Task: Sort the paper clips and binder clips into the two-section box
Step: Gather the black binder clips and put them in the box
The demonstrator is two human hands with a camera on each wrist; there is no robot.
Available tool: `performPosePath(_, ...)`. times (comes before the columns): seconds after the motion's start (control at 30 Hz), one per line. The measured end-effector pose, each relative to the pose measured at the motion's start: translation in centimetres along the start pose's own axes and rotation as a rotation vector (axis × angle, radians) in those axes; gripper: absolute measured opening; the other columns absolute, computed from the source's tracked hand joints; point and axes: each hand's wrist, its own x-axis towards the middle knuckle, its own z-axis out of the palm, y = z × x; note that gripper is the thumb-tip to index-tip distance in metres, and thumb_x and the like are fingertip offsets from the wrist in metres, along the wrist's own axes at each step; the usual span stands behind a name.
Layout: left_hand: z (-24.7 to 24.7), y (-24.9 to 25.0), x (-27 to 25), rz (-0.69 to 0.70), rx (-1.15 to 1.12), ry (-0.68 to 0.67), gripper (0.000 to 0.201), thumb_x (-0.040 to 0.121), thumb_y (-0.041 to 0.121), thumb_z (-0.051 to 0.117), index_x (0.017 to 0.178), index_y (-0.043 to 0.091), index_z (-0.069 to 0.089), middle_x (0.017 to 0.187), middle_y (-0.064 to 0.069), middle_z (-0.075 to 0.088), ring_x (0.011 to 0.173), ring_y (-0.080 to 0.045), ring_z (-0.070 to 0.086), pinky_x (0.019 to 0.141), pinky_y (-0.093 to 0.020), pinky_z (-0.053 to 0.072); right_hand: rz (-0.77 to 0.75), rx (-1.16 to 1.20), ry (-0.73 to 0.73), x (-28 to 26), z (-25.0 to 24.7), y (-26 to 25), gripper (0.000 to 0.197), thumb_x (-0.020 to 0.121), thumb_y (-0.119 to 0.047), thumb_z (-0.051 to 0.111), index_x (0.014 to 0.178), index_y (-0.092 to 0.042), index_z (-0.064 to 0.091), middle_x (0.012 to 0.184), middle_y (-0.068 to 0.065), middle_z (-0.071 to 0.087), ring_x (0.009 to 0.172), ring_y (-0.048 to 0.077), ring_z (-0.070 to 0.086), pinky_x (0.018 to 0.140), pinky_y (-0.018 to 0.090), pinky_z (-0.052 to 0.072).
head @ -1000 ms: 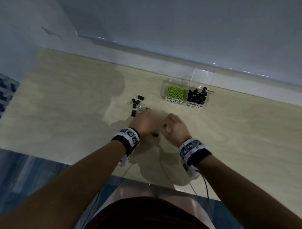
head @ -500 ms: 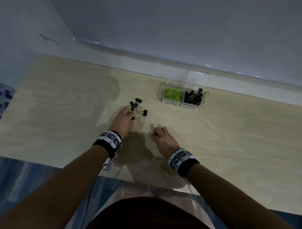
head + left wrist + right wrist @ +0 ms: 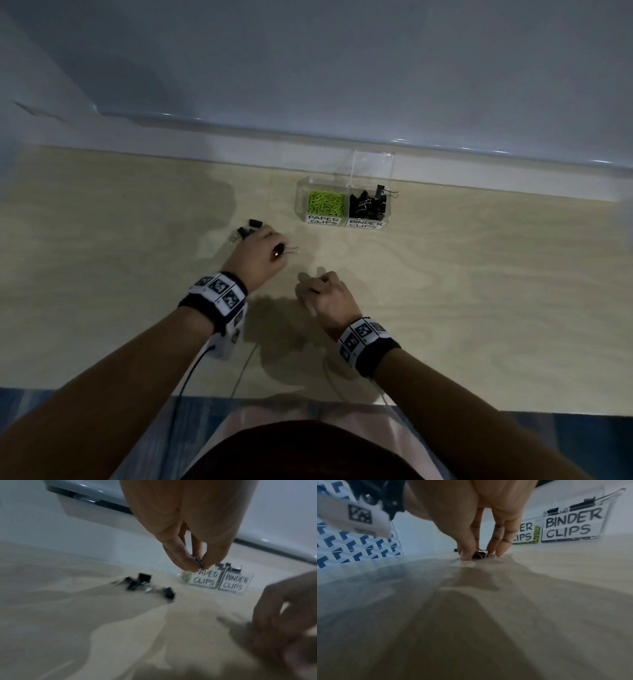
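Note:
A clear two-section box (image 3: pixel 345 224) stands at the back of the table, with green paper clips (image 3: pixel 325 204) in the left section and black binder clips (image 3: pixel 368 205) in the right. A few loose binder clips (image 3: pixel 248 229) lie to the box's left, also seen in the left wrist view (image 3: pixel 137 581). My left hand (image 3: pixel 279 253) is lifted just right of them and pinches one binder clip (image 3: pixel 198 560) by thumb and fingers. My right hand (image 3: pixel 313 286) has its fingertips down on the table, curled round another black binder clip (image 3: pixel 478 555).
The box's clear lid (image 3: pixel 371 168) stands up behind the binder section, near the white wall ledge (image 3: pixel 239 161). Bare wooden table (image 3: pixel 479 291) spreads right of the hands. Thin cables (image 3: pixel 191 370) trail from the wrist bands over the table's near edge.
The hands, close together a second ago, have parted. My left hand reached the loose pile and has picked a binder clip off it. My right hand stays low on the table.

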Motion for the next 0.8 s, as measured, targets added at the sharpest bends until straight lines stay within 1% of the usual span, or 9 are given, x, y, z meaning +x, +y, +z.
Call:
performPosePath(0.1, -0.3, 4.1, 4.2, 0.099, -0.066, 0.024, 0.024, 0.084, 0.017, 0.061, 0.106, 0.008, 0.065, 0.104, -0.008, 0.058, 0.09, -0.023, 0.059, 0.085, -0.032, 0.048, -0.017, 0.026, 0.02, -0.2, 0.3, 0.5, 0.022, 0.078, -0.015, 0.048, 0.093, -0.013, 0.064, 0.106, 0.004, 0.064, 0.08, 0.034, 0.055, 0.061, 0.038, 0.054)
performPosePath(0.2, 0.1, 8.4, 8.4, 0.168, -0.079, 0.008, 0.027, 0.086, 0.019, 0.06, 0.111, 0.01, 0.063, 0.11, -0.009, 0.057, 0.094, -0.022, 0.058, 0.086, -0.03, 0.045, -0.045, 0.057, 0.04, -0.7, -0.3, 0.9, 0.015, 0.069, -0.004, 0.062, 0.083, -0.007, 0.064, 0.094, 0.01, 0.064, 0.073, 0.034, 0.056, 0.055, 0.033, 0.053)
performPosePath(0.27, 0.7, 10.6, 10.5, 0.193, -0.055, -0.039, 0.028, 0.088, 0.019, 0.058, 0.115, 0.01, 0.061, 0.11, -0.008, 0.055, 0.092, -0.021, 0.056, 0.083, -0.028, 0.043, -0.04, 0.071, 0.032, -1.1, -0.7, 1.1, 0.024, 0.058, 0.004, 0.071, 0.08, -0.004, 0.066, 0.087, 0.012, 0.062, 0.072, 0.034, 0.057, 0.05, 0.032, 0.052)
performPosePath(0.37, 1.7, 11.6, 12.2, 0.173, -0.042, -0.08, 0.032, 0.089, 0.017, 0.056, 0.12, 0.011, 0.059, 0.115, -0.006, 0.052, 0.096, -0.02, 0.057, 0.084, -0.024, 0.041, -0.016, 0.092, 0.053, -1.6, -0.8, 1.9, 0.033, 0.052, 0.01, 0.071, 0.082, -0.004, 0.068, 0.087, 0.012, 0.063, 0.073, 0.034, 0.057, 0.05, 0.032, 0.052)
performPosePath(0.43, 2.0, 11.0, 11.9, 0.149, -0.057, -0.045, 0.034, 0.088, 0.015, 0.058, 0.122, 0.011, 0.057, 0.121, -0.007, 0.049, 0.102, -0.02, 0.055, 0.091, -0.025, 0.043, -0.024, 0.093, 0.105, -2.1, -1.0, 2.6, 0.027, 0.056, 0.005, 0.074, 0.08, -0.006, 0.067, 0.089, 0.01, 0.065, 0.074, 0.03, 0.051, 0.054, 0.031, 0.048)
performPosePath(0.5, 2.0, 9.6, 10.3, 0.138, -0.097, 0.015, 0.033, 0.087, 0.014, 0.061, 0.12, 0.01, 0.058, 0.123, -0.009, 0.049, 0.108, -0.021, 0.053, 0.098, -0.03, 0.044, 0.006, 0.126, 0.186, -2.6, -1.4, 3.6, 0.009, 0.069, -0.003, 0.069, 0.076, -0.009, 0.068, 0.087, 0.007, 0.066, 0.072, 0.025, 0.042, 0.058, 0.033, 0.044)
performPosePath(0.6, 1.7, 5.3, 6.1, 0.09, -0.068, 0.094, 0.029, 0.084, 0.012, 0.062, 0.113, 0.011, 0.061, 0.115, -0.011, 0.051, 0.105, -0.025, 0.051, 0.092, -0.034, 0.045, 0.147, 0.238, 0.371, -2.5, -3.3, 5.6, 0.016, 0.079, -0.013, 0.057, 0.075, -0.01, 0.072, 0.083, 0.007, 0.068, 0.069, 0.029, 0.054, 0.06, 0.033, 0.047)
performPosePath(0.7, 1.0, -0.2, 1.9, -0.08, 0.051, 0.139, 0.033, 0.08, 0.015, 0.064, 0.113, 0.014, 0.061, 0.117, -0.01, 0.049, 0.107, -0.029, 0.046, 0.09, -0.043, 0.048, 0.274, 0.25, 0.528, 0.0, -6.9, 8.5, 0.014, 0.074, 0.001, 0.064, 0.078, -0.008, 0.074, 0.082, 0.01, 0.069, 0.072, 0.032, 0.061, 0.068, 0.034, 0.045)
performPosePath(0.8, -0.6, -3.6, 0.0, -0.304, 0.114, 0.043, 0.058, 0.077, 0.03, 0.071, 0.129, 0.02, 0.047, 0.134, -0.008, 0.037, 0.118, -0.032, 0.036, 0.089, -0.048, 0.049, 0.303, 0.188, 0.58, 3.9, -9.7, 11.3, 0.015, 0.073, 0.005, 0.069, 0.08, -0.007, 0.074, 0.082, 0.011, 0.069, 0.073, 0.032, 0.06, 0.067, 0.031, 0.045)
